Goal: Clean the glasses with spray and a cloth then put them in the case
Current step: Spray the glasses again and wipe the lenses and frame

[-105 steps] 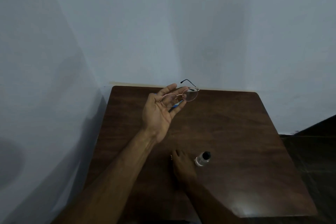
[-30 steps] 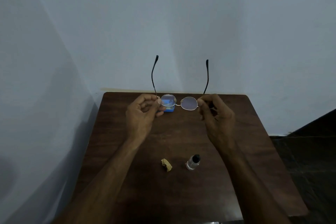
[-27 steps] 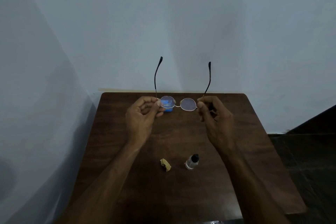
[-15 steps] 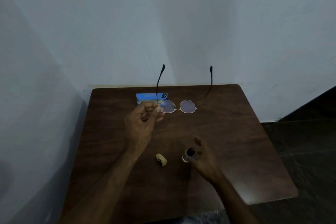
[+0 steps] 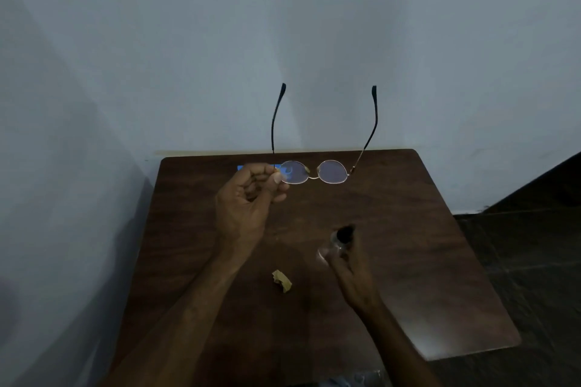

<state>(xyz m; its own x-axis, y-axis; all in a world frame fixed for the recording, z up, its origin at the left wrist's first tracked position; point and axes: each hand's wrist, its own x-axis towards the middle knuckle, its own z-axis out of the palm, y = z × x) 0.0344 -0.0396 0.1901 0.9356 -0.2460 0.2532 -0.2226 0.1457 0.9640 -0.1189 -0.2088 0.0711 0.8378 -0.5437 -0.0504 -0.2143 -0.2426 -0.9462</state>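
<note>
Glasses pinched aloft by left hand, right hand gripping spray bottle

One camera rides on my head, close above the table. It faces forward and down, toward the wall behind it.

I count one pair of glasses, one spray bottle, one crumpled yellowish cloth, one blue box half hidden, one wooden table, and two bare hands: the left hand and the right hand.
</note>
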